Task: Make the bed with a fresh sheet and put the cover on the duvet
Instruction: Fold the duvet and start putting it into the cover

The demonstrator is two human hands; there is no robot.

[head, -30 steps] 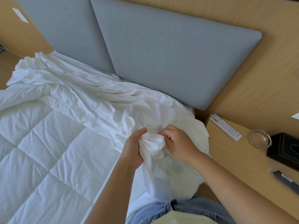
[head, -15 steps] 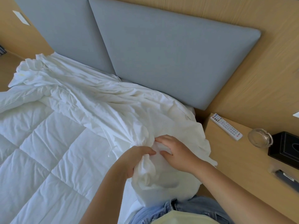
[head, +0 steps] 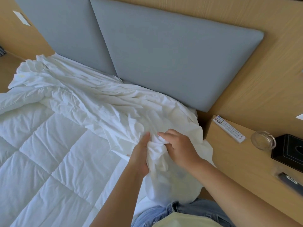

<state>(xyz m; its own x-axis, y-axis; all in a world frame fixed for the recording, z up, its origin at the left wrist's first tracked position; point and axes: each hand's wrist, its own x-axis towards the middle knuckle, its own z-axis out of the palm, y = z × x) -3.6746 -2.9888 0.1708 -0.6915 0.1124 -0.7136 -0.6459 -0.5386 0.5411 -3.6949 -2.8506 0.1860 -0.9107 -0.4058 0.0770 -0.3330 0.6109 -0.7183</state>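
Near corner of the bed, head view. I am working a bunched part of the white duvet cover (head: pixel 98 99) between both hands, just beside the wooden bedside shelf (head: pixel 229 164). My left hand (head: pixel 140 155) is gripping the gathered cloth from the left, with one digit lying straight up along it and the others buried in the folds, out of sight. My right hand (head: pixel 178 148) is pinching the same bunch from the right, fingers curled into it. Half a second ago those right fingers were lying flatter over the cloth; now they are closing on it. The left hand, then clenched over the top of the bunch, is sitting against its side. I am reading this as a change of hold, feeding cloth hand to hand to find the cover's corner or opening, and not yet as drawing it over anything. The rest of the cover is trailing crumpled along the grey headboard (head: pixel 164 54) toward the far side. The quilted duvet (head: pixel 49 153) is lying bare and flat on the bed to my left, its upper edge under the cover, so I am judging the covering step to be near its start. A remote (head: pixel 228 128), a glass dish (head: pixel 262 140) and a black tissue box (head: pixel 288 149) are lying on the shelf, well apart from my hands
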